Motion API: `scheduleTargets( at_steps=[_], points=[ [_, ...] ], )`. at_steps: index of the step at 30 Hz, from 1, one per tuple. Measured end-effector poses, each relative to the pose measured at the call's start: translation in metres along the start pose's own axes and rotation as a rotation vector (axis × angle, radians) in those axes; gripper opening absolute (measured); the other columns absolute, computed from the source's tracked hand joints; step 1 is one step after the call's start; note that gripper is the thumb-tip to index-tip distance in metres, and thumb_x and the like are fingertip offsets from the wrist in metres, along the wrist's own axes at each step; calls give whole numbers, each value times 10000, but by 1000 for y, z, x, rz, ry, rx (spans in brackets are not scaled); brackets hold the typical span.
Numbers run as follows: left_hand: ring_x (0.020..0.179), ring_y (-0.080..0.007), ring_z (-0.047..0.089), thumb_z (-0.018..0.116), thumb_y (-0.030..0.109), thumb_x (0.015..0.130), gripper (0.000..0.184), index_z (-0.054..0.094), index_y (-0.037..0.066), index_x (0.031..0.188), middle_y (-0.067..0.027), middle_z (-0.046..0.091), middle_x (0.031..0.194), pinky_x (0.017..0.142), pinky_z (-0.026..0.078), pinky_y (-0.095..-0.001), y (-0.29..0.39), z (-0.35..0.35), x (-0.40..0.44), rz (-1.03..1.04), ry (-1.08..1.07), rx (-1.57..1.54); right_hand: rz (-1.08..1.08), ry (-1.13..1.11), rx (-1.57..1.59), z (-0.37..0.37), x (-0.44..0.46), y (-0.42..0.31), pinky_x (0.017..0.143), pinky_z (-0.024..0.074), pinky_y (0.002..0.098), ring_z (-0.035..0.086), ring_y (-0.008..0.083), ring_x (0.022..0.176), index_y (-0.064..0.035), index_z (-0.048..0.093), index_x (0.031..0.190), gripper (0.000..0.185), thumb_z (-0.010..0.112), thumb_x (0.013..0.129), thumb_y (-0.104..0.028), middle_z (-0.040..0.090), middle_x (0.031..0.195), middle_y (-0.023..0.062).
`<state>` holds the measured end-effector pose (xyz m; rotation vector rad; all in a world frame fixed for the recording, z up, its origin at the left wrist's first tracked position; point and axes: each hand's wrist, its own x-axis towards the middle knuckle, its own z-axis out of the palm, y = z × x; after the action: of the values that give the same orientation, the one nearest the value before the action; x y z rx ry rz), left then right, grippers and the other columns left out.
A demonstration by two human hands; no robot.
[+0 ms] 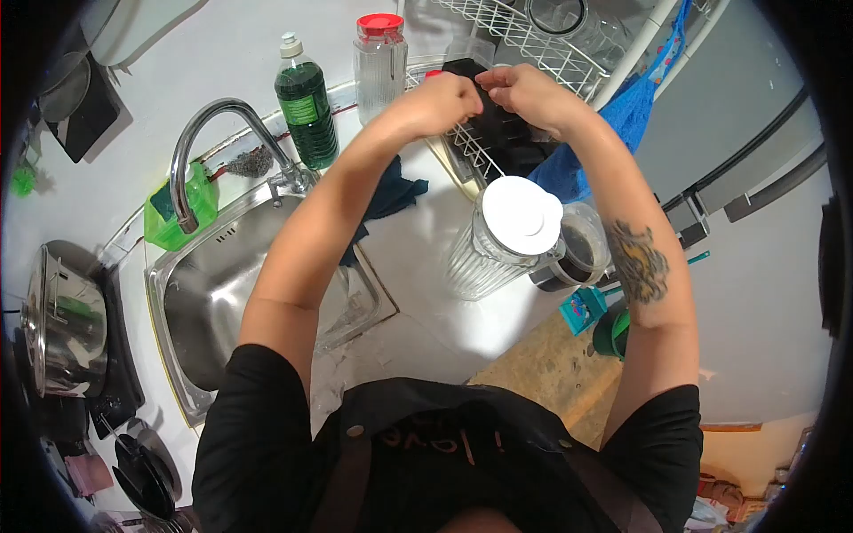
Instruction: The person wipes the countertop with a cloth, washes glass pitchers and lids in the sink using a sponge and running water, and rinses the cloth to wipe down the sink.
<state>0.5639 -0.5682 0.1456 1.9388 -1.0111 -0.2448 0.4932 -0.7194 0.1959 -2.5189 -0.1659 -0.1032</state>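
Observation:
Both arms reach out over a wire dish rack (474, 153) at the back of the counter. My left hand (442, 102) is closed, its fingers curled in; whatever it grips, if anything, is hidden. My right hand (530, 96) is just to its right, fingers bent and a little apart, pointing toward the left hand. Below and between the hands lies a black object (498, 133) in the rack; its kind is unclear. A glass pitcher with a white lid (520, 216) stands nearer on the counter. Beside it is a clear container with dark contents (585, 247).
A steel sink (209, 298) with a curved faucet (182, 191) is at left. Behind stand a green dish soap bottle (306, 111) and a red-lidded glass jar (380, 67). A dark cloth (395, 191) lies by the sink. A blue cloth (626, 120) hangs at right. A pot (67, 320) stands far left.

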Motion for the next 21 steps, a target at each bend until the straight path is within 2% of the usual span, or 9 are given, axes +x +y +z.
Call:
scheduleTargets(
  at_steps=[1, 2, 3, 4, 5, 6, 7, 13, 21],
  points=[
    [767, -238, 604, 521, 226, 808, 270, 607, 11, 947, -144, 618, 823, 699, 463, -310, -9, 16, 15, 57, 5, 46, -15, -52, 60, -8, -13, -16, 710, 448, 280, 565, 171, 804, 28, 502, 1156, 332, 463, 834, -45, 608, 956, 97],
    [769, -255, 596, 524, 220, 803, 263, 605, 20, 953, -150, 616, 835, 717, 461, -318, -10, 31, 27, 115, 9, 90, -57, -64, -1, -13, -23, -23, 738, 442, 256, 560, 142, 816, 39, 525, 1120, 299, 473, 849, -75, 608, 946, 91],
    [841, -281, 580, 511, 175, 800, 240, 592, 32, 976, -157, 610, 872, 752, 451, -340, 0, 43, 33, 244, 11, 136, -52, -64, -4, -19, -35, -33, 738, 442, 256, 560, 142, 816, 39, 525, 1120, 299, 473, 849, -75, 608, 946, 91],
    [967, -264, 548, 506, 109, 791, 236, 576, 38, 1005, -155, 589, 970, 785, 432, -335, 15, 47, 41, 351, -145, 129, -58, -24, -59, -25, -50, -46, 750, 442, 248, 567, 136, 827, 46, 537, 1097, 281, 482, 851, -79, 610, 937, 91],
    [1066, -266, 500, 496, 52, 777, 237, 572, 33, 1001, -156, 557, 1047, 828, 417, -337, 6, 69, 63, 484, -144, 237, -67, 17, -115, -29, -63, -55, 762, 443, 241, 573, 131, 837, 52, 549, 1074, 265, 492, 853, -84, 612, 929, 92],
    [1098, -269, 471, 482, 8, 761, 270, 570, 22, 1016, -158, 526, 1112, 878, 399, -328, -1, 88, 72, 623, -62, 132, -68, 19, -123, -33, -76, -58, 762, 443, 241, 573, 131, 837, 52, 549, 1074, 265, 492, 853, -84, 612, 929, 92],
    [1093, -271, 474, 485, 17, 762, 271, 567, 23, 1020, -159, 527, 1110, 876, 401, -330, -6, 104, 82, 630, -74, 105, -103, 64, -16, -37, -89, -60, 759, 447, 237, 579, 130, 835, 52, 561, 1051, 250, 513, 845, -82, 612, 918, 95],
    [1067, -283, 492, 501, 76, 763, 292, 549, 27, 1046, -167, 537, 1100, 863, 410, -341, -14, 152, 124, 269, -294, 280, -85, 264, 263, -49, -158, -48, 736, 466, 239, 599, 143, 824, 38, 594, 982, 192, 564, 817, -55, 615, 860, 90],
    [1032, -299, 517, 522, 154, 765, 340, 524, 31, 1081, -176, 550, 1086, 845, 423, -357, -3, 165, 130, 116, -406, 443, -94, 379, 524, -40, -203, -11, 744, 475, 250, 602, 164, 837, 59, 592, 957, 165, 555, 801, 21, 599, 838, 103]
  ],
)
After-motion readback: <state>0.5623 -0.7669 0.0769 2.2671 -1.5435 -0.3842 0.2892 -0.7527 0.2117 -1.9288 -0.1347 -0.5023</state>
